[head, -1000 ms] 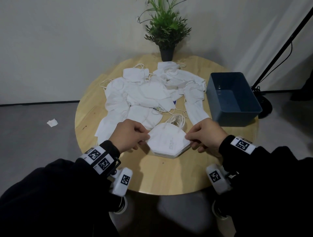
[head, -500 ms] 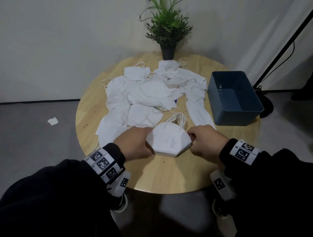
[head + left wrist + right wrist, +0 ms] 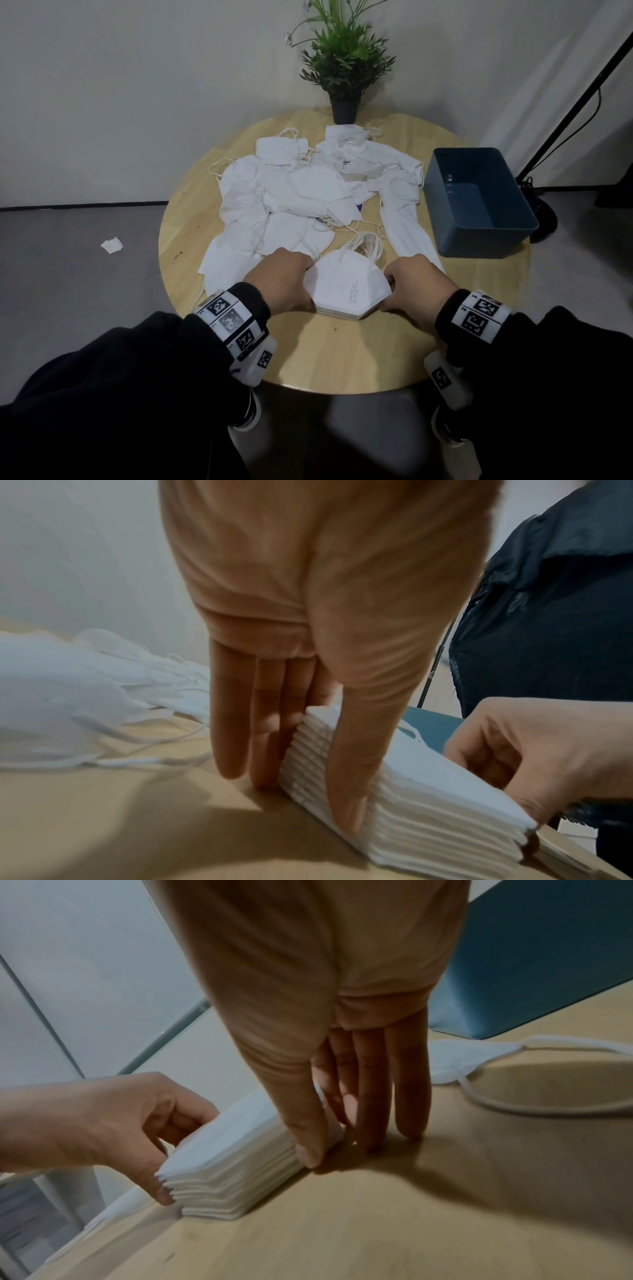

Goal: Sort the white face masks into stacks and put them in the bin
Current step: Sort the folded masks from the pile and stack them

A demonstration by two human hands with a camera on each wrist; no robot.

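Observation:
A neat stack of white folded masks (image 3: 346, 287) lies near the front of the round wooden table (image 3: 342, 353), its ear loops trailing toward the back. My left hand (image 3: 284, 281) grips the stack's left end (image 3: 428, 804), thumb on the near edge and fingertips down on the table behind it. My right hand (image 3: 411, 284) grips the right end (image 3: 232, 1172) in the same way. A loose pile of white masks (image 3: 291, 192) covers the table's middle. The blue bin (image 3: 486, 243) stands at the right with nothing visible inside.
A potted plant (image 3: 344, 68) stands at the table's back edge. A long folded mask (image 3: 407, 233) lies between the stack and the bin. A paper scrap (image 3: 111, 245) is on the floor at left. A black stand pole (image 3: 582, 89) rises at right.
Both hands have closed in from pinching the stack's corners to clasping its ends, fingertips turned down to the table. The stack stays in place.

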